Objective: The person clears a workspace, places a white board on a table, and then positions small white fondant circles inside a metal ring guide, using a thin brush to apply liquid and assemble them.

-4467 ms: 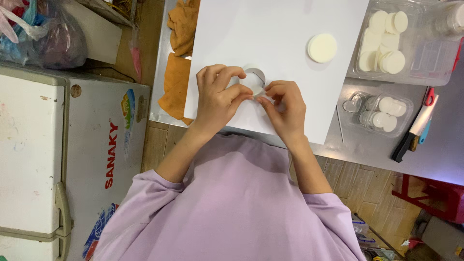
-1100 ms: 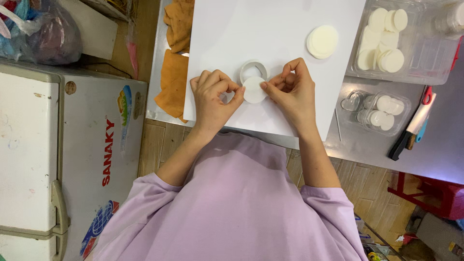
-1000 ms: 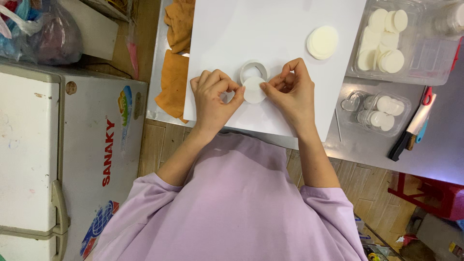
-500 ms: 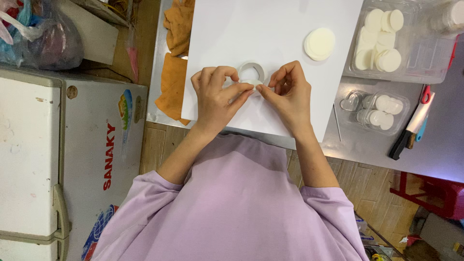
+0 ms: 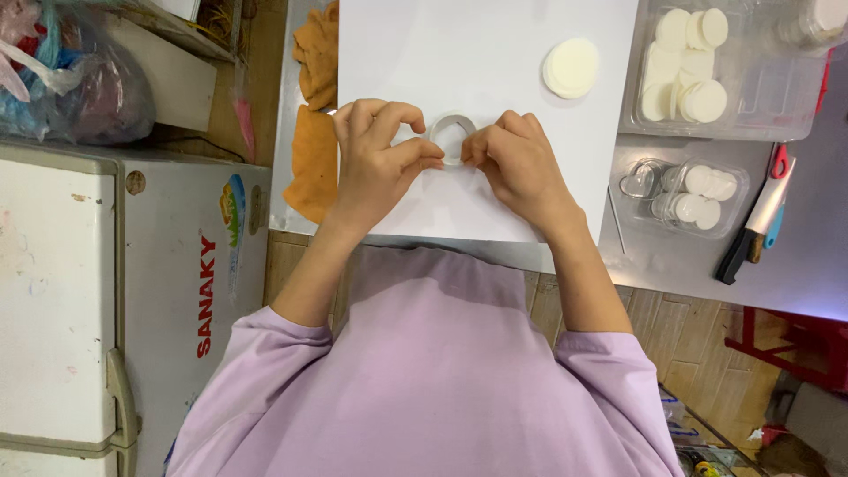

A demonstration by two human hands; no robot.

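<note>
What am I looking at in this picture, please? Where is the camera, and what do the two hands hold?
There is no machine here: a person in a lilac top works with bare hands. The single camera looks straight down from above. The left hand and the right hand together pinch a small metal ring on a white board. A stack of white discs lies further along the board. Beside it stand a clear tray of discs, a smaller clear box, a knife and orange cloths.
</note>
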